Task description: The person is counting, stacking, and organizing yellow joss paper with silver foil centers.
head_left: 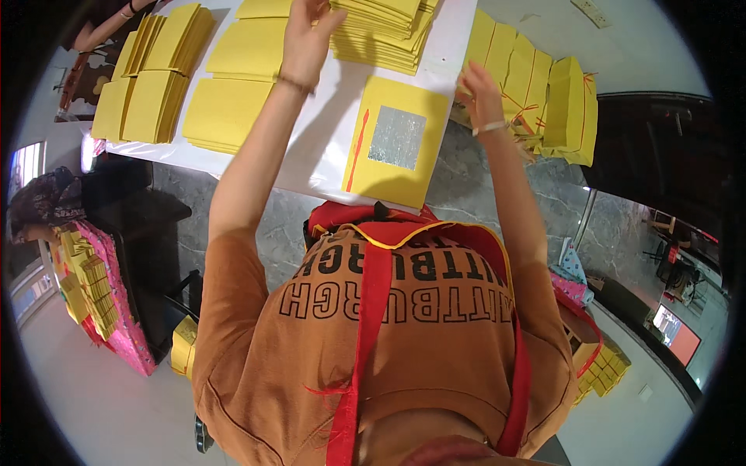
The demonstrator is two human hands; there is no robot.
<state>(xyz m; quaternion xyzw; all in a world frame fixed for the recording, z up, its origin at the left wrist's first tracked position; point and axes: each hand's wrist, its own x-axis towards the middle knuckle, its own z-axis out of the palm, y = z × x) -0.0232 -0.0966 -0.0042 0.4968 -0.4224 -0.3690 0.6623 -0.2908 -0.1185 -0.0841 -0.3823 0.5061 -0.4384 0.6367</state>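
My left hand (311, 35) is over the white-covered table, partly cut off by the top edge. Its visible thumb and finger are apart beside a tall stack of yellow paper pieces (381, 54), and nothing shows in its grasp. Just past the table's right edge hovers my right hand (482, 97), its fingers slightly blurred, loosely spread and holding nothing I can see. Between my arms a yellow paper piece (388, 190) lies flat near the table's front edge. It bears a silver square (397, 137) and a long red mark (357, 151) on its left side.
More yellow stacks (225, 113) cover the left part of the table (311, 167). Yellow paper bundles with red strings (571, 109) stand to the right. Another person's arm (105, 31) shows at the top left. Further yellow bundles (93, 283) lie on a pink cloth at the left.
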